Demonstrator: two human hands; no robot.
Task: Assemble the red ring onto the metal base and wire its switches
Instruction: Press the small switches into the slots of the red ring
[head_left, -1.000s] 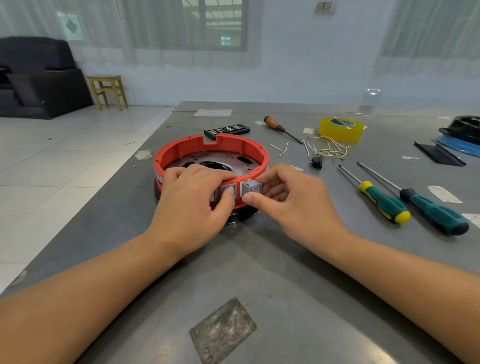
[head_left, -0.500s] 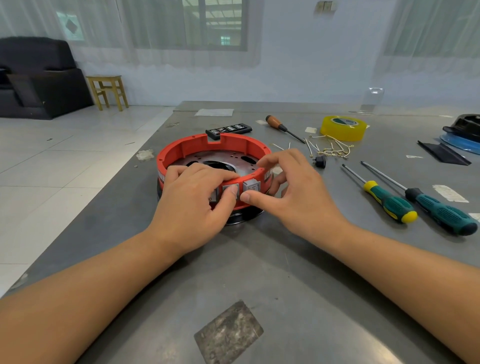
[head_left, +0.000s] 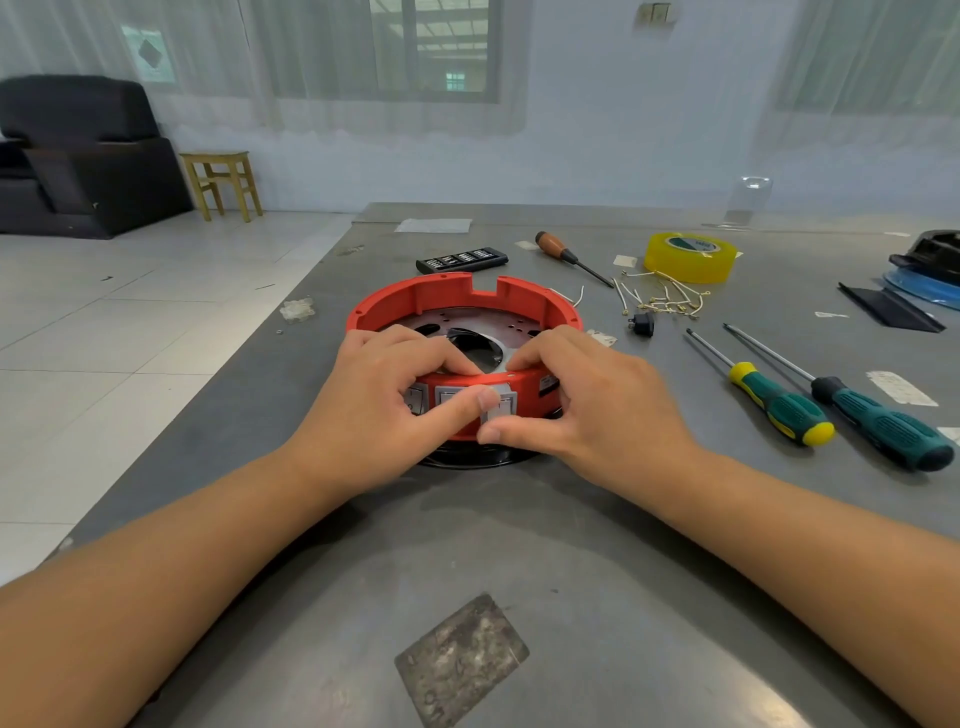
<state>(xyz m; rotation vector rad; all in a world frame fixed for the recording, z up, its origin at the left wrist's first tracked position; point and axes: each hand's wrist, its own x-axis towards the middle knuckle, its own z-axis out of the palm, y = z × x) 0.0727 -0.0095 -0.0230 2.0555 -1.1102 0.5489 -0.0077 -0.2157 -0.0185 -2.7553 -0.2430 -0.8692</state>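
The red ring (head_left: 447, 296) sits on the round metal base (head_left: 467, 460) in the middle of the grey table. Grey rocker switches (head_left: 449, 397) are set in the ring's near wall. My left hand (head_left: 384, 400) grips the near rim, fingers hooked inside and thumb pressing across the switches. My right hand (head_left: 587, 405) grips the rim beside it, fingers over the top edge and thumb under the rightmost switch (head_left: 501, 408). Inside the ring a perforated metal plate (head_left: 467, 325) with a central hole shows.
Two green-handled screwdrivers (head_left: 779, 402) (head_left: 883, 428) lie to the right. Behind them are short wires (head_left: 660, 299), a small black plug (head_left: 641, 325), yellow tape (head_left: 691, 257), a wooden-handled screwdriver (head_left: 569, 254) and a black remote (head_left: 462, 259). The table's left edge drops to tiled floor.
My right hand has moved from the ring's outer side onto its rim, fingers now over the top edge. My left thumb slid right across the switches. The camera moved closer.
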